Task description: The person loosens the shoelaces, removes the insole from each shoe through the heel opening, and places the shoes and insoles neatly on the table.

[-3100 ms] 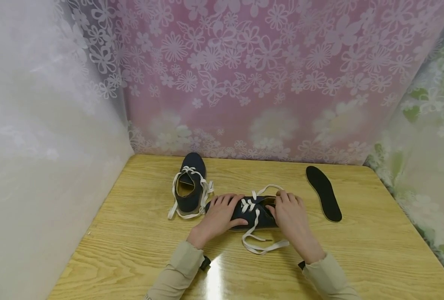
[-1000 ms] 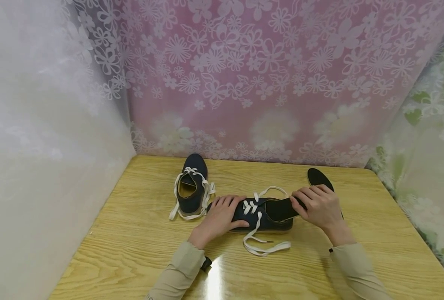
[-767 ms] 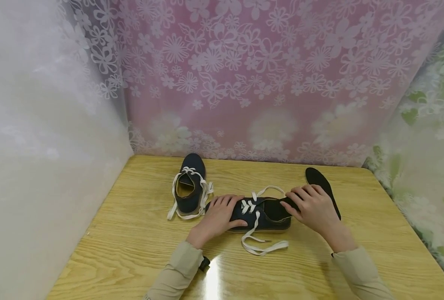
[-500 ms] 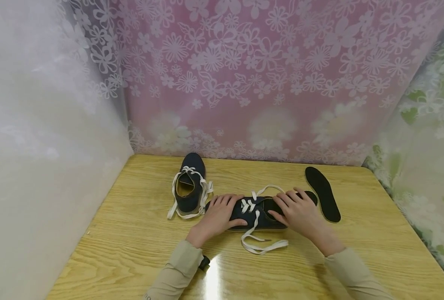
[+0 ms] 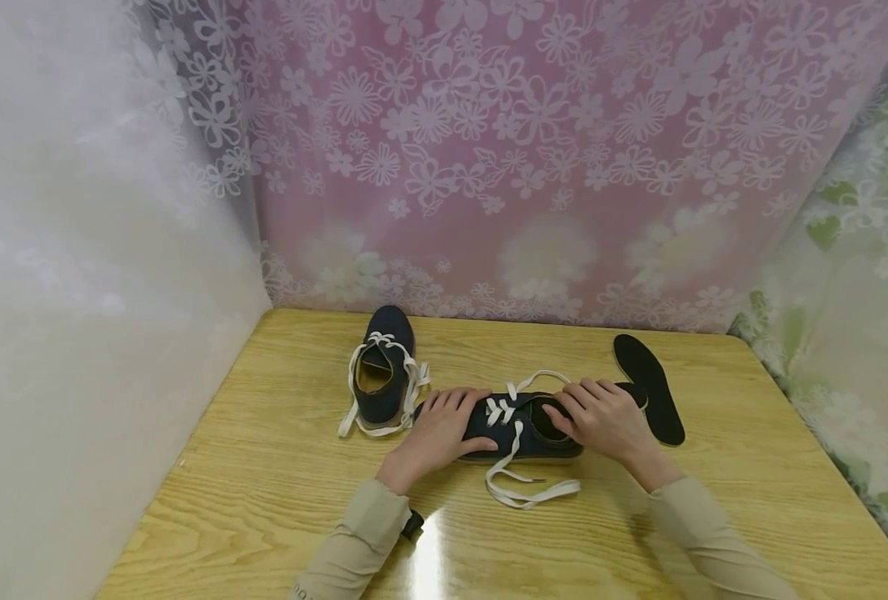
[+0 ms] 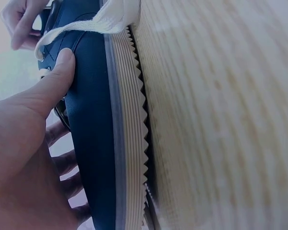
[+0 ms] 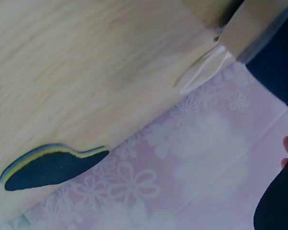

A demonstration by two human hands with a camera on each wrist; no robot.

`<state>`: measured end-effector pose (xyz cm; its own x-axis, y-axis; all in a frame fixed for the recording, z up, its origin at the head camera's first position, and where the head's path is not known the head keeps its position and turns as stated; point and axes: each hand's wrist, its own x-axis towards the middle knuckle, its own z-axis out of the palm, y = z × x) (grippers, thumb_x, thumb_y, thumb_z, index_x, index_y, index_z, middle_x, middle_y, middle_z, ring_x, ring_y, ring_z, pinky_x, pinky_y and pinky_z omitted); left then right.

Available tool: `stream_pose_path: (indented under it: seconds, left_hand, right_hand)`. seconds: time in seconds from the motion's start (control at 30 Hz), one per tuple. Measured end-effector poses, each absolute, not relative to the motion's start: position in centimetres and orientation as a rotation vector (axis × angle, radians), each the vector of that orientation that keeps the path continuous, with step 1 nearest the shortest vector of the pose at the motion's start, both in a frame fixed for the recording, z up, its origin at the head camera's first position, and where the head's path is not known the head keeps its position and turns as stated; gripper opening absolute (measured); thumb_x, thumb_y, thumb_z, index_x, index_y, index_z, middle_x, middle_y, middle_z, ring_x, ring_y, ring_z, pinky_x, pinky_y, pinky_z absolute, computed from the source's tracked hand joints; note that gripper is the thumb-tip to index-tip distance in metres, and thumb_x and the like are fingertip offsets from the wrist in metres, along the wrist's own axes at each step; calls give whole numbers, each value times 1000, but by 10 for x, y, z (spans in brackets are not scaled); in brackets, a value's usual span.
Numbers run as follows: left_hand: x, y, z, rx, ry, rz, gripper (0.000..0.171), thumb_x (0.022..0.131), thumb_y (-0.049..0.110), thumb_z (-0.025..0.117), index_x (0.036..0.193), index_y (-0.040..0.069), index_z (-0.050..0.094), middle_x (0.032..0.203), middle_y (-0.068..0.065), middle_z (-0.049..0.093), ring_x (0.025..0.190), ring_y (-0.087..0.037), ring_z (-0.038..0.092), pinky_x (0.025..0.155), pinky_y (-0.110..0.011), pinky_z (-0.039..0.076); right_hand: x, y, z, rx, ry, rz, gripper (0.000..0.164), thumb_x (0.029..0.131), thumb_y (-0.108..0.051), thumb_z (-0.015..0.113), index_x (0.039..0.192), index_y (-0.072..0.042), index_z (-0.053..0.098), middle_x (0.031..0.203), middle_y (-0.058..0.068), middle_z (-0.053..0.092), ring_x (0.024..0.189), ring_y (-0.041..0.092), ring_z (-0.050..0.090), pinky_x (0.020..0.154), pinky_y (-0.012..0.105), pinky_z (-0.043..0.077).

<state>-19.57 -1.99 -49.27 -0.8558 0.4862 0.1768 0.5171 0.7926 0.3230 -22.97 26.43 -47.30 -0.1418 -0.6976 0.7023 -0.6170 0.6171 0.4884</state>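
Note:
A navy canvas sneaker with white laces lies sideways on the table, toe to the left. Over its toe part my left hand grips it, thumb on the near side and fingers across to the far side; the left wrist view shows the thumb against the upper. At the shoe's opening, my right hand pinches a black insole. One end juts out to the right past the hand; how far the rest reaches into the shoe is hidden. In the right wrist view this insole fills the lower right corner.
A second navy sneaker stands at the back left, its toe away from me. Another black insole lies on the wooden table at the back right. Loose white laces trail in front of the held shoe. Curtains enclose the table.
My right hand reached into the shoe, drew back rightward with the insole, then shifted left along it, so its end now protrudes beyond the hand. My left hand stays on the shoe.

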Motion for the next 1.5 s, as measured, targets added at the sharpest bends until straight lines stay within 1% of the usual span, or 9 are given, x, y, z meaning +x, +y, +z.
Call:
stream_pose_path:
  seconds: [0.17,0.33,0.43,0.6,0.7,1.0,1.17,1.37,1.5]
  left_hand:
    - [-196,-17,-492,-813,-2893,-545,78,91,61,63,155,22,39,147,-4,50,136,-27,47,117,-52,32]
    - [-196,-15,-494,-809,-2887,-531,79,91,62,62,156,22,39,147,-5,50,137,-27,47,117,-52,32]
    - [-195,-16,-493,-808,-2896,-541,80,91,62,63,156,22,39,148,-5,50,137,-28,46,117,-52,32]
    - [-195,-20,-491,-838,-2938,-562,90,86,61,71,159,22,35,153,-6,45,140,-29,43,118,-54,30]
    - [-197,-22,-491,-874,-2942,-558,99,81,59,78,160,22,32,154,-7,42,142,-29,41,118,-54,30]
    - [-201,-26,-491,-906,-2921,-586,98,77,54,85,157,26,37,152,-4,47,139,-29,44,117,-52,32]
    - [-200,-28,-489,-911,-2916,-619,94,78,50,86,156,25,40,150,-5,49,138,-30,46,115,-55,34]
    - [-201,-27,-491,-896,-2904,-589,96,75,49,88,155,25,41,148,-4,51,136,-30,48,113,-56,36]
    - [-202,-29,-489,-888,-2916,-623,96,75,48,88,155,25,41,148,-6,51,136,-32,48,113,-58,35]
  right_hand:
    - [-231,274,-467,1076,-1797,-30,49,104,-38,52,76,-4,73,72,10,69,59,26,65,50,41,55]
    - [-232,280,-465,1079,-1811,-24,49,104,-40,53,78,-4,74,73,10,69,59,25,66,50,40,55]
    - [-229,284,-466,1120,-1908,-56,53,105,-48,50,91,-6,77,83,8,70,69,25,68,57,41,57]
    - [-219,294,-468,1199,-2163,-92,68,104,-64,33,124,-13,73,109,9,69,93,29,67,78,46,57]
    - [-214,296,-469,1225,-2220,-94,70,103,-66,30,133,-15,69,116,11,67,99,31,66,83,48,56]
    - [-213,295,-466,1226,-2044,-229,67,100,-66,35,118,-18,78,101,7,68,78,21,64,68,36,54]
    - [-214,300,-465,1230,-1989,-251,68,101,-65,31,115,-19,79,100,7,68,78,20,65,69,35,55]
    - [-212,305,-460,1235,-1955,-200,63,100,-62,37,112,-18,80,98,8,68,76,20,65,67,36,55]
    - [-212,311,-453,1228,-1918,-200,60,103,-58,38,111,-16,80,97,9,68,74,21,65,64,37,56]
